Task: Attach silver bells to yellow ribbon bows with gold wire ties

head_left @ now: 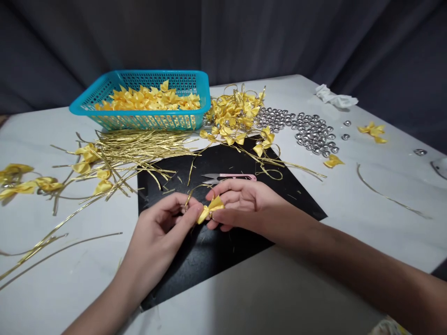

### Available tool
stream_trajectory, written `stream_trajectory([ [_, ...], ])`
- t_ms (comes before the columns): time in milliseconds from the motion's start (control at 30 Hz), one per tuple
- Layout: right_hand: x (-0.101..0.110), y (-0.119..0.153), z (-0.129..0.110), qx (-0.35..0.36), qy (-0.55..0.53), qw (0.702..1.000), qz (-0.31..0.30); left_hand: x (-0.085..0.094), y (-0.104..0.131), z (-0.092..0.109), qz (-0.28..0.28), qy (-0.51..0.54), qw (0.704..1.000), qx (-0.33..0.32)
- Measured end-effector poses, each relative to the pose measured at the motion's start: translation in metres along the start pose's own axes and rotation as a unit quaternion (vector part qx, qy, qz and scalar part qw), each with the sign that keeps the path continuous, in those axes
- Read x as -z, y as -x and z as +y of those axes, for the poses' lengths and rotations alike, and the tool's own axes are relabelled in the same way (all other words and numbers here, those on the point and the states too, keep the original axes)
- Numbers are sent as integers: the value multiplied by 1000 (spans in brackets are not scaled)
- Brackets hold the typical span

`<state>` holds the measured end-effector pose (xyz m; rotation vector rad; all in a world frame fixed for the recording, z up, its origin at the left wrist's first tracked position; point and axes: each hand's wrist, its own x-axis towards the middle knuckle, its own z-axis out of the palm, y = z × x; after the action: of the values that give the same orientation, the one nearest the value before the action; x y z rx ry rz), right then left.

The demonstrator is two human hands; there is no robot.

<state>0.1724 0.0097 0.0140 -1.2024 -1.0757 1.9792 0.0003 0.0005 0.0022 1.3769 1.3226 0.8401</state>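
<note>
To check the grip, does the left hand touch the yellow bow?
Touching: the head view shows the left hand with fingers against the yellow bow.

A dark blue-grey curtain [244,42] hangs in folds from 10 o'clock through 12 to nearly 3 o'clock, with a vertical line in the fabric just short of 12. In front of it stands a pale, smooth-topped table [380,242], one far corner lying between 1 and 2 o'clock. Light falls unevenly: the tabletop is bright toward 9 o'clock, and a broad, soft-edged shadow [258,298] covers it around 6 o'clock.
</note>
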Motion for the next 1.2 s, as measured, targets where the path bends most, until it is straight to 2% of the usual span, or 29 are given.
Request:
stream_trajectory([
  [167,0,1,2,28,1,1000,6,0,1,0,13,-2,1000,-5],
  [533,-3,1,3,25,35,999,22,-3,0,1,32,40,999,-5],
  [633,-2,1,1,-8,28,1000,6,-4,0,-1,27,59,998,-8],
  [767,3,1,-9,-102,-12,993,-64,-4,1,-1,2,86,996,-1],
  [933,3,2,-16,-107,40,992,-57,1,0,-3,4,97,995,12],
  [1067,2,3,-12,-95,33,993,-66,7,-1,-3,12,187,982,40],
  [1200,2,5,-7,-104,-3,989,-106,12,-3,3,-49,329,941,68],
])
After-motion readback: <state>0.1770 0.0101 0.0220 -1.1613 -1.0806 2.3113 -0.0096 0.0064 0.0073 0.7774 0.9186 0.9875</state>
